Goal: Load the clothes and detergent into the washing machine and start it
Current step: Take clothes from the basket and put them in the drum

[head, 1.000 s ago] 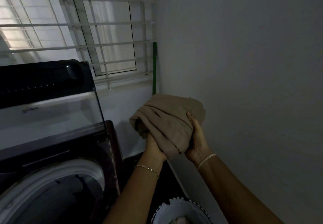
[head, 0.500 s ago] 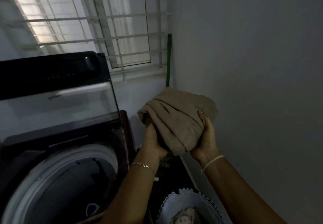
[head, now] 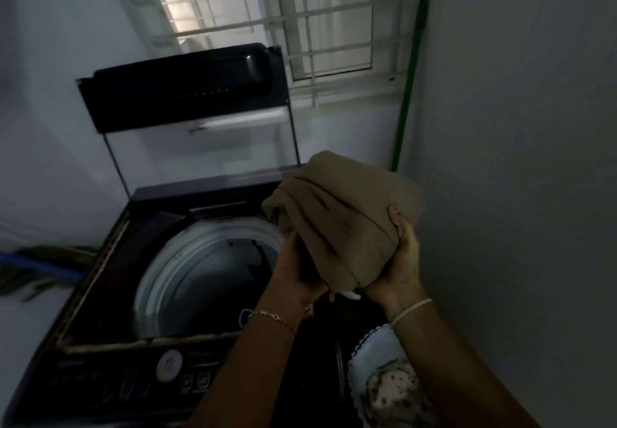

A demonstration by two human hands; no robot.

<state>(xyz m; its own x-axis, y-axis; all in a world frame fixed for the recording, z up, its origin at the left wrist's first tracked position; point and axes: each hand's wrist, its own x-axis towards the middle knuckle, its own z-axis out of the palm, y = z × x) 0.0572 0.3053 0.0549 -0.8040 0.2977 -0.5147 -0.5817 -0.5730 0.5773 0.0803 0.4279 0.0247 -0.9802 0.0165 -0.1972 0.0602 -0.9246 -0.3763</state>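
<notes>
A bundled tan-brown cloth garment (head: 340, 217) is clamped between both hands above the right rim of the dark top-loading washing machine (head: 110, 294). The left hand (head: 300, 270) cups the bundle from below on its left side, fingers curled into the fabric, and the right hand (head: 402, 260) presses against its right side with the thumb on top. The machine's dark hinged lid (head: 187, 93) stands upright at the back of the machine, and its round pale-rimmed drum opening (head: 187, 260) lies open, to the left of the bundle. To the right of the machine, a white scallop-edged laundry basket (head: 374, 347) holds a floral cloth (head: 390, 391). A green stick (head: 409, 83) leans in the corner behind the machine.
</notes>
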